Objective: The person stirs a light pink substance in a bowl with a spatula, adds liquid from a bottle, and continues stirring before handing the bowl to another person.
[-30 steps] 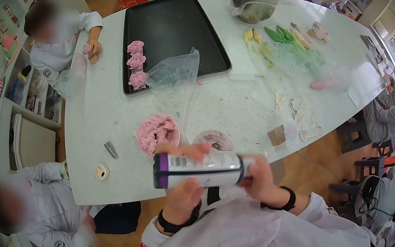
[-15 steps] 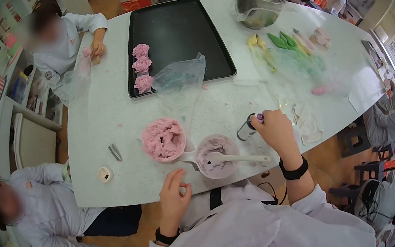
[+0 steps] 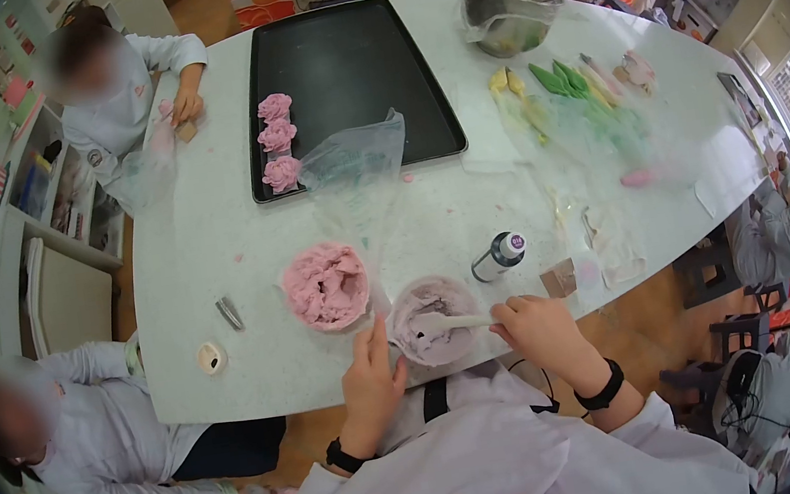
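My right hand (image 3: 532, 331) is closed on the handle of a white spatula (image 3: 461, 322), whose blade rests in a bowl of pale purple cream (image 3: 437, 342). Against the left side of that bowl is my left hand (image 3: 371, 376), its fingers stretched out and holding nothing. A bowl of pink cream (image 3: 325, 286) stands just beyond my left hand. The dark bottle with a white cap (image 3: 498, 257) stands upright beyond my right hand, with a small brown block (image 3: 559, 278) beside it.
A black tray (image 3: 347, 82) holds pink flowers (image 3: 277, 136) and a clear bag. Piping bags (image 3: 576, 100) and a plastic-covered metal bowl (image 3: 511, 6) lie to the right. A metal nozzle (image 3: 229, 314) and white lid (image 3: 212, 358) are left. Two people sit at left.
My right hand has let go of the bottle and moved down onto the spatula handle. My left hand has moved right to the purple bowl, its fingers straighter.
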Action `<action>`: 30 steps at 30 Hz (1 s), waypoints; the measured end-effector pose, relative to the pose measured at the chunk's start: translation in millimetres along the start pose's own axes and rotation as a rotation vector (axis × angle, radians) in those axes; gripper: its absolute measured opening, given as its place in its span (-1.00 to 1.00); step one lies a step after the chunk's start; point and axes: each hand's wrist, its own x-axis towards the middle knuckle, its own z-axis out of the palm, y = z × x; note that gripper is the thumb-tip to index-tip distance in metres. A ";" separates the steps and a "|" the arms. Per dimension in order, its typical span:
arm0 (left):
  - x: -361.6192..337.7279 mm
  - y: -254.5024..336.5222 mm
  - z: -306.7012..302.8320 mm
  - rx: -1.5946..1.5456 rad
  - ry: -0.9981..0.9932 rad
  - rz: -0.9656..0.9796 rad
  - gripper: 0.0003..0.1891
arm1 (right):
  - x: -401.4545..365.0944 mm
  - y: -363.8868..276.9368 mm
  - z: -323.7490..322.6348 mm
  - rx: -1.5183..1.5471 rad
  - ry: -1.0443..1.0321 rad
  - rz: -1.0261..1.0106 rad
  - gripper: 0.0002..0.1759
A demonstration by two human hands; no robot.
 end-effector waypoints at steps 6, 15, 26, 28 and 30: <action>1.8 0.6 -6.6 0.119 0.000 0.123 -0.55 | -2.2 -7.8 -10.9 -0.118 -0.005 -0.062 -0.87; 1.5 3.0 12.5 -0.334 -0.345 -0.097 -0.63 | -16.7 -2.1 -18.5 -0.141 0.071 -0.054 -0.68; -5.5 0.4 20.3 -0.414 -0.391 -0.225 -0.60 | -20.1 10.5 -31.0 -0.108 0.117 -0.002 -0.72; -6.2 -1.3 21.8 -0.404 -0.355 -0.182 -0.59 | -18.6 9.2 -39.5 -0.107 0.129 0.076 -0.82; -6.5 -1.8 22.0 -0.404 -0.361 -0.187 -0.59 | -20.1 11.7 -39.6 -0.049 0.133 0.087 -0.82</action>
